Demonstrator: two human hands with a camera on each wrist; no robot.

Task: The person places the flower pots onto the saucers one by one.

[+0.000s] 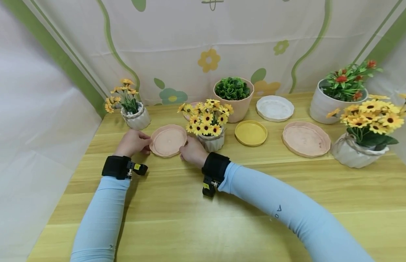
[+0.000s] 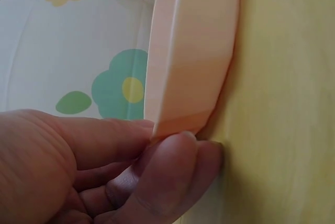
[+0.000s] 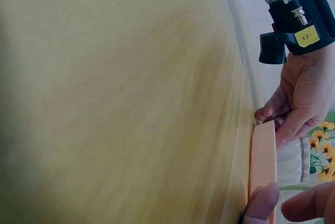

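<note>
A pink saucer (image 1: 168, 141) lies flat on the wooden table (image 1: 196, 203), left of centre. My left hand (image 1: 142, 144) pinches its left rim; in the left wrist view the thumb and fingers (image 2: 172, 166) close on the saucer's edge (image 2: 191, 51) where it meets the table. My right hand (image 1: 185, 148) grips the saucer's right front rim. In the right wrist view its fingertips (image 3: 261, 205) sit on the saucer's edge (image 3: 263, 161), with the left hand (image 3: 301, 98) on the far side. A small white pot of yellow flowers (image 1: 209, 127) stands just behind the right hand.
A white pot of yellow flowers (image 1: 134, 112) stands at the back left, a pink pot of green plants (image 1: 233, 96) behind the middle. A yellow saucer (image 1: 250, 133), a white saucer (image 1: 274, 108) and a second pink saucer (image 1: 305, 139) lie to the right, near two more flower pots (image 1: 356, 149).
</note>
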